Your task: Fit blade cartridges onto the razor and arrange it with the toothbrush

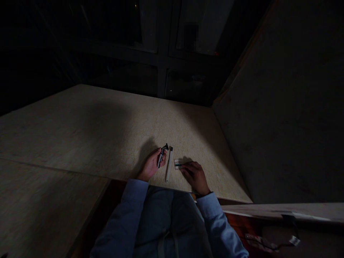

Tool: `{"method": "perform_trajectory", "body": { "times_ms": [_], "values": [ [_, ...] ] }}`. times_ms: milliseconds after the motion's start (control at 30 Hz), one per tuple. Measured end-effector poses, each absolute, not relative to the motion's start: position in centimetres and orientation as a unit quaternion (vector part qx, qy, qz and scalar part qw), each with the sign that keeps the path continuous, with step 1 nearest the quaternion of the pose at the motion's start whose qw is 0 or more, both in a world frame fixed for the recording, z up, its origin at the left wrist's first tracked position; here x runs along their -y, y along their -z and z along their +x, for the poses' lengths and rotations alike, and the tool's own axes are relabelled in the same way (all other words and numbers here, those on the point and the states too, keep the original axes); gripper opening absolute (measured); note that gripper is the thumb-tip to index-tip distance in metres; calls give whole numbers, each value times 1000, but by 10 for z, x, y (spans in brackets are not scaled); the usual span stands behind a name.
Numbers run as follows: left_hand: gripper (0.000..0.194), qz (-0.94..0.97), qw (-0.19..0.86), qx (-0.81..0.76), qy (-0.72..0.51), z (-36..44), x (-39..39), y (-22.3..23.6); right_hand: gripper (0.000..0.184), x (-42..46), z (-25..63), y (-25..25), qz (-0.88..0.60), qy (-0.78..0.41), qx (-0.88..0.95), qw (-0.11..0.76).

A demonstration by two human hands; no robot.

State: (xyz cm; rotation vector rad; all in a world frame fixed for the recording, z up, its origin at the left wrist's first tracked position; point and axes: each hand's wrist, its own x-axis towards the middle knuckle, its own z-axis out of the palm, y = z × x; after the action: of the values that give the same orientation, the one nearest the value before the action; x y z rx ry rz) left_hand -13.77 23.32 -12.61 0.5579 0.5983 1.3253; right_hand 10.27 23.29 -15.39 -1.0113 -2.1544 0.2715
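A razor [160, 158] with a dark head and grey-black handle is held in my left hand [151, 165], its head pointing up and away from me. Just right of it, on the tabletop, lies a slim white-handled stick [168, 167] with a small dark head, perhaps a toothbrush. My right hand [197, 176] has its fingertips closed on the edge of a small clear plastic piece [177, 162] with a dark green strip. That piece lies on or close to the table; its far side is partly hidden by my fingers.
The pale speckled tabletop [150, 118] stretches ahead, with a seam [53, 167] at left. A dark upright panel [282, 125] borders the right side. Dark window frames [161, 71] stand behind. A cable [282, 246] with a pale tag hangs low at right.
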Motion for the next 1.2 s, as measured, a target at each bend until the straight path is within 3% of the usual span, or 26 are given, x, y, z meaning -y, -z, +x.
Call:
{"method": "perform_trajectory", "body": {
  "times_ms": [400, 833, 1000, 1200],
  "values": [
    [48, 243, 721, -277, -587, -137, -233, 123, 29, -232, 95, 155, -378, -81, 858, 339],
    [50, 338, 742, -286, -503, -136, -225, 122, 30, -215, 84, 134, -385, -374, 668, 514],
    [49, 399, 724, -279, -489, -135, -224, 126, 41, -209, 54, 109, -325, -393, 692, 512],
    [52, 432, 691, -298, -497, -134, -224, 128, 38, -209, 38, 102, -337, -421, 663, 520]
  ]
}}
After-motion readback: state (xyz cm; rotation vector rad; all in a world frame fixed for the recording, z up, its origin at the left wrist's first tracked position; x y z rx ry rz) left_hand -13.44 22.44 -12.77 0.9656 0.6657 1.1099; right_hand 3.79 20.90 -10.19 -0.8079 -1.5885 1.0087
